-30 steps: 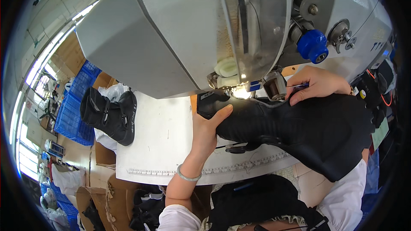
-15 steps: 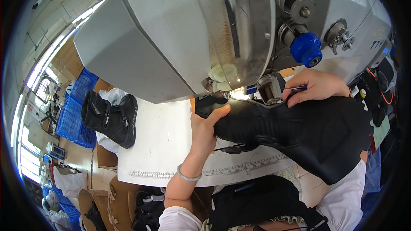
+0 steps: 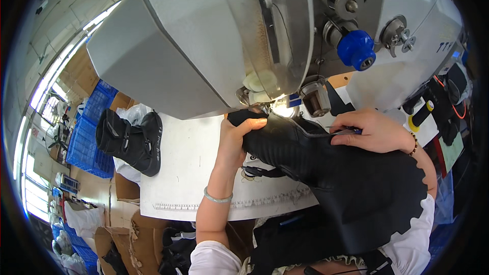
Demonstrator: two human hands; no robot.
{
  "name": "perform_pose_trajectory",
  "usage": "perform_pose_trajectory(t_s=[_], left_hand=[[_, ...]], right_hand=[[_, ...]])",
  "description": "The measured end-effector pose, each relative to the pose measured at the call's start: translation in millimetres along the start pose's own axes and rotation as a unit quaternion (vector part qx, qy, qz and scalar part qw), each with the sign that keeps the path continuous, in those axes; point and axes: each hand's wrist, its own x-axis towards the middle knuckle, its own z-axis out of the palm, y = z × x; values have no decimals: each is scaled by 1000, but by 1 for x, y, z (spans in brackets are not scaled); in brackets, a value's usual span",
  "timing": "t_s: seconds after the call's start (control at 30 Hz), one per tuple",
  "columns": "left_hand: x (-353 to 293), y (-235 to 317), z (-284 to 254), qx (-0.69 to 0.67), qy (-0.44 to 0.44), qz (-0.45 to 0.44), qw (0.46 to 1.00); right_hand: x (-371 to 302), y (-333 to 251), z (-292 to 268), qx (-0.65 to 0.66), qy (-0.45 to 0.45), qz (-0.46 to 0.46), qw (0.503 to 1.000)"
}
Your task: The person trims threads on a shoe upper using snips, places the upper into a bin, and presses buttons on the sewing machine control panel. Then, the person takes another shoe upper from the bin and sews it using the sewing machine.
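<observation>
Black boot upper, beneath sewing machine, drapes over near edge of tabletop; looks light, supple, perhaps slick; left hand closed on narrow end; right hand pinches thin tool, resting on upper; edges likely surest hold

The sewing machine head spans the worktable's far side, over the boot upper, which extends rightward and toward the person. The left hand is at the upper's left end; the right hand, with a small hand tool in it, is at its far edge. Left of both, a boot sits by the table's left edge, with a plastic crate farther left.
</observation>
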Motion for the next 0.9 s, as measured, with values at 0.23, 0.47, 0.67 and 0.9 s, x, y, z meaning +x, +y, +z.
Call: perform_pose_trajectory(t_s=[0.23,0.47,0.67,0.9], left_hand=[[3,4,-5,21,-31,-5,999],[-3,-16,-14,45,56,15,997],[7,-21,-22,-30,36,46,998],[12,-11,-17,-24,50,40,998]], right_hand=[[1,5,9,35,22,16,999],[-5,-10,19,18,30,58,998],[-1,-23,50,25,71,50,996],[-2,-23,67,41,128,20,991]])
